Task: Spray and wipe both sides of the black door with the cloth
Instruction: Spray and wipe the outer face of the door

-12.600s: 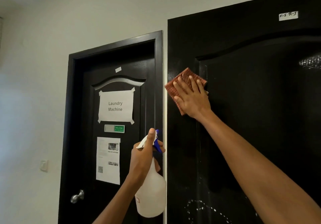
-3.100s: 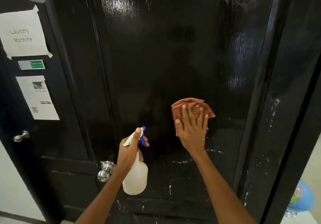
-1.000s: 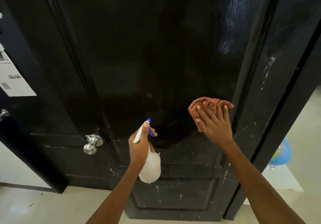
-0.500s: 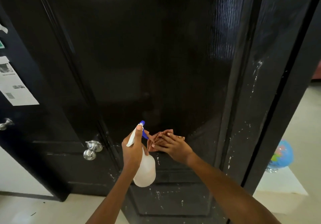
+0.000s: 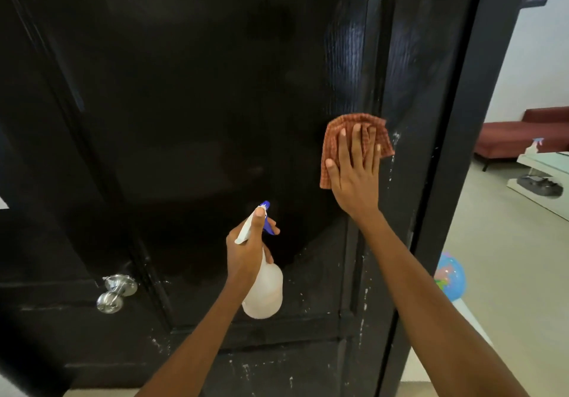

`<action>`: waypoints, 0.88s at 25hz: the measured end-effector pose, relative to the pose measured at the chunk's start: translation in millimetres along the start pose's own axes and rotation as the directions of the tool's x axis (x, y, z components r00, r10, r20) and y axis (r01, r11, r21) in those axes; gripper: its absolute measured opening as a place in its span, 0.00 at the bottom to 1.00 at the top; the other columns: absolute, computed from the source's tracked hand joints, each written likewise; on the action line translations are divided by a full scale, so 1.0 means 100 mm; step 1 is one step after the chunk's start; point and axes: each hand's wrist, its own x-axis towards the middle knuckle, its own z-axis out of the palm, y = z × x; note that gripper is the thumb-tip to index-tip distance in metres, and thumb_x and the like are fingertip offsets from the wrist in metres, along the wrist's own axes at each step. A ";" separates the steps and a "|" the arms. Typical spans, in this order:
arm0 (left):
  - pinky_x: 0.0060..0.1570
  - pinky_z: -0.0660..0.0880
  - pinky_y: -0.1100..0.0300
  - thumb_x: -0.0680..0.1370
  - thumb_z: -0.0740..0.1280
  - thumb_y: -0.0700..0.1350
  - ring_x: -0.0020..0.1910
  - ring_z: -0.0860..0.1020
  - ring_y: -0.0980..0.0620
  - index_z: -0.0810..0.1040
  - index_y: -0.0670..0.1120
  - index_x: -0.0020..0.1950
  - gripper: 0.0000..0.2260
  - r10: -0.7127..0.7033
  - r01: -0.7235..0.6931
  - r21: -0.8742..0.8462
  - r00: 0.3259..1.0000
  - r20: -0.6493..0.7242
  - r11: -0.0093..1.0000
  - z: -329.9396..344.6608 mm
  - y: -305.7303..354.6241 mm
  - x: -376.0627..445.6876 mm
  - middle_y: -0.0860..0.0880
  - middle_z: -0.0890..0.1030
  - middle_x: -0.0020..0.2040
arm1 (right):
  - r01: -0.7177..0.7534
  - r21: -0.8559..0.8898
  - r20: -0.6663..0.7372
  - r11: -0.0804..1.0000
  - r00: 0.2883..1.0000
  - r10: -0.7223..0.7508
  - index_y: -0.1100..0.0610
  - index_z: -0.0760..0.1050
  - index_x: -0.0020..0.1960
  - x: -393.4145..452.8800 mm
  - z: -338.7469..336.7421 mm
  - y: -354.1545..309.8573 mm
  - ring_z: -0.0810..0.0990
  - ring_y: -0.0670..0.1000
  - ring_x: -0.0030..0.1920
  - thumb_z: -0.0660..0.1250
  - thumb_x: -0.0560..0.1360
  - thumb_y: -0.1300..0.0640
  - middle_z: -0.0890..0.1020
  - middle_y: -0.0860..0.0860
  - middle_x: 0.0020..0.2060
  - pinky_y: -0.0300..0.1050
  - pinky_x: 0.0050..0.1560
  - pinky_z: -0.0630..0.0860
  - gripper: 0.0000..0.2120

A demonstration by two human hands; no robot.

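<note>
Fingers (image 5: 357, 150) of the right hand (image 5: 354, 174) lie flat and spread, pressing the cloth (image 5: 331, 138) against the black door (image 5: 200, 104) near its right edge, which puts broad pressure behind each wipe. Curled round the neck of the spray bottle (image 5: 264, 289), the left hand (image 5: 246, 255) holds it low and near the panel, thumb on top, ready for another squirt. That door stands straight ahead, glossy, with white flecks along its lower part and right edge.
</note>
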 end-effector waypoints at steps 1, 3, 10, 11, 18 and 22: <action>0.25 0.74 0.58 0.78 0.58 0.61 0.23 0.76 0.45 0.80 0.42 0.44 0.24 0.023 -0.023 -0.002 1.000 0.013 1.000 0.07 0.07 0.04 0.47 0.84 0.42 | -0.017 0.027 -0.025 0.999 1.000 0.018 0.56 0.49 0.84 0.20 -0.06 -0.08 0.48 0.64 0.82 0.50 0.87 0.43 0.49 0.60 0.82 0.62 0.81 0.44 0.30; 0.26 0.75 0.57 0.78 0.58 0.62 0.24 0.76 0.45 0.80 0.43 0.44 0.24 0.038 -0.038 0.001 0.999 0.019 0.999 0.15 0.12 0.09 0.47 0.84 0.42 | -0.051 0.072 -0.050 0.996 0.997 0.055 0.56 0.49 0.84 0.27 -0.06 -0.17 0.47 0.64 0.82 0.52 0.87 0.44 0.49 0.60 0.82 0.63 0.81 0.45 0.31; 0.26 0.74 0.58 0.79 0.58 0.60 0.24 0.76 0.44 0.80 0.43 0.43 0.23 -0.019 0.021 0.069 0.999 -0.027 0.997 -0.08 -0.22 -0.06 0.47 0.84 0.41 | -0.337 0.132 0.430 0.932 0.867 0.253 0.50 0.28 0.81 -2.11 0.94 -0.28 0.31 0.61 0.80 0.40 0.84 0.36 0.29 0.54 0.80 0.73 0.77 0.49 0.34; 0.26 0.75 0.58 0.79 0.58 0.60 0.24 0.76 0.45 0.80 0.43 0.43 0.23 -0.037 0.041 0.083 0.998 -0.044 0.996 -0.15 -0.28 -0.10 0.48 0.84 0.41 | -0.371 0.145 0.462 0.917 0.845 0.269 0.49 0.26 0.80 -2.40 1.06 -0.34 0.28 0.61 0.79 0.40 0.84 0.37 0.28 0.54 0.79 0.74 0.77 0.50 0.34; 0.27 0.75 0.65 0.77 0.58 0.61 0.23 0.75 0.53 0.81 0.44 0.42 0.23 -0.143 0.156 0.137 0.985 -0.100 0.978 -0.58 -0.58 -0.33 0.49 0.84 0.37 | -0.099 0.193 0.562 0.976 0.826 -0.027 0.55 0.45 0.84 -2.39 1.28 -0.96 0.45 0.68 0.81 0.49 0.85 0.53 0.50 0.60 0.82 0.74 0.74 0.56 0.30; 0.26 0.75 0.66 0.76 0.61 0.61 0.20 0.74 0.56 0.77 0.53 0.45 0.13 -0.218 0.231 0.115 0.969 -0.112 0.966 -0.66 -0.60 -0.31 0.48 0.77 0.27 | 0.311 0.276 0.531 0.909 0.739 -0.414 0.47 0.50 0.84 -2.27 1.31 -1.14 0.62 0.63 0.79 0.67 0.80 0.53 0.63 0.52 0.80 0.61 0.78 0.55 0.39</action>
